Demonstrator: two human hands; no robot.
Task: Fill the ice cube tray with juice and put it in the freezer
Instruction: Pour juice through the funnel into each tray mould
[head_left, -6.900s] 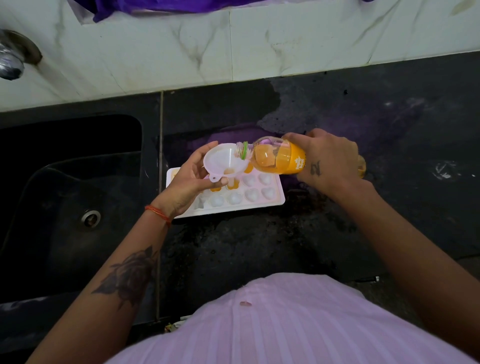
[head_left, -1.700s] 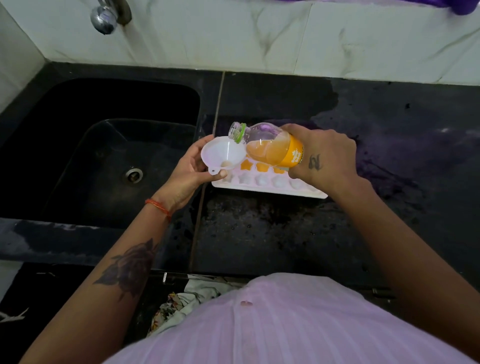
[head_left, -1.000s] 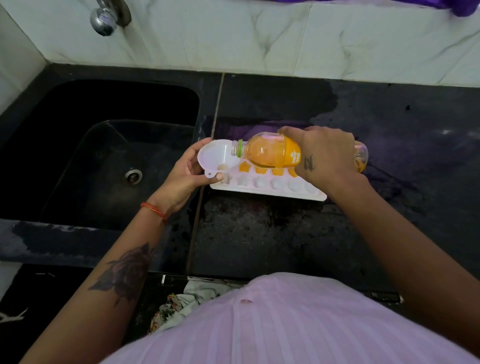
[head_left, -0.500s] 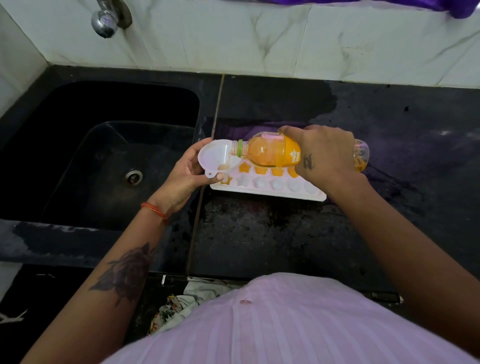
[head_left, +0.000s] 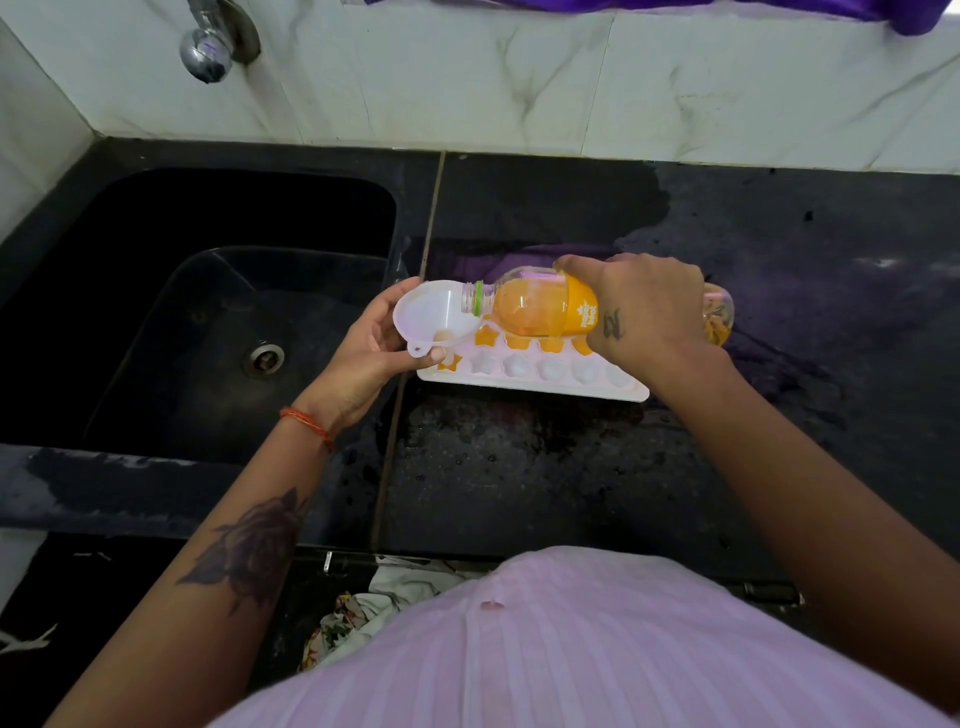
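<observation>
The funnel (head_left: 434, 319) is smooth white plastic, faintly translucent. The juice bottle (head_left: 540, 309) is clear glossy plastic with an orange printed label. The ice cube tray (head_left: 535, 382) is white plastic with a soft sheen. The tabletop (head_left: 519, 483) is dark speckled polished stone, wet in patches. The sink (head_left: 156, 322) looks black and glossy. The wall tiles (head_left: 441, 78) are glossy veined marble. The tap (head_left: 208, 47) is shiny chrome metal.

A white ice cube tray (head_left: 530, 376) is seen lying flat on the dark counter, just right of the sink. Its far row of star-shaped cells is filled with orange juice, as is the leftmost near cell; the other near cells are seen white. A clear juice bottle (head_left: 540, 312), part full, is tipped almost level above it, its open mouth set inside a white funnel (head_left: 434, 319).
</observation>
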